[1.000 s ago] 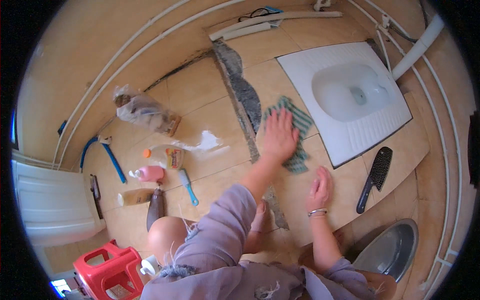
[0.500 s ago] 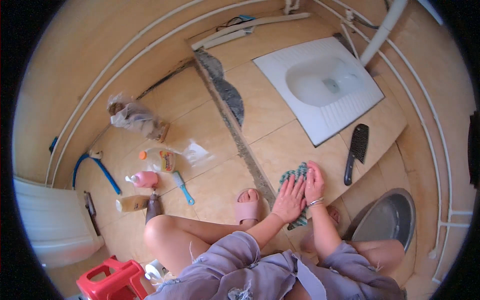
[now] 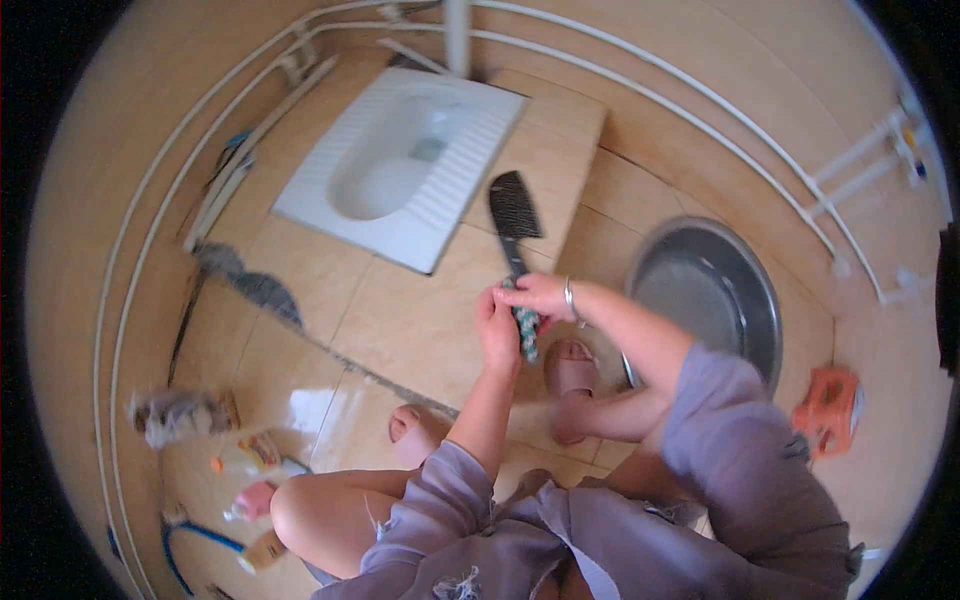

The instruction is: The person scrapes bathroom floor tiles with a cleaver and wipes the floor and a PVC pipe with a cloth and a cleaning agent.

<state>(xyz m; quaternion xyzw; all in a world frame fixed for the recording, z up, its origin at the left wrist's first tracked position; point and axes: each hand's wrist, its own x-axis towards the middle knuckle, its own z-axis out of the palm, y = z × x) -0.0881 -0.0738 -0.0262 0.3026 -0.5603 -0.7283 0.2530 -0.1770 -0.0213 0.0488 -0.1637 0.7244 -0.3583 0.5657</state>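
Observation:
A folded green-and-white textured cloth is held between my two hands, above the near edge of the tiled step. My left hand closes on its left side. My right hand, with a silver bangle at the wrist, reaches over its top and right, fingers bent round it. Just beyond the hands lies a black cleaver, its blade pointing away from me. Its dark handle comes up to my fingers, and its end is hidden behind them. I cannot tell whether a hand touches the handle.
A white squat toilet is set in the step. A grey basin stands at right, an orange-red plastic stool beyond it. Bottles, including a pink one, and a bagged bundle lie at left. White pipes line the walls.
The view has turned to the right. My hands, pressed flat over the cloth before, now hold it folded between them, close to the cleaver's handle. The cleaver seems to lie where it was.

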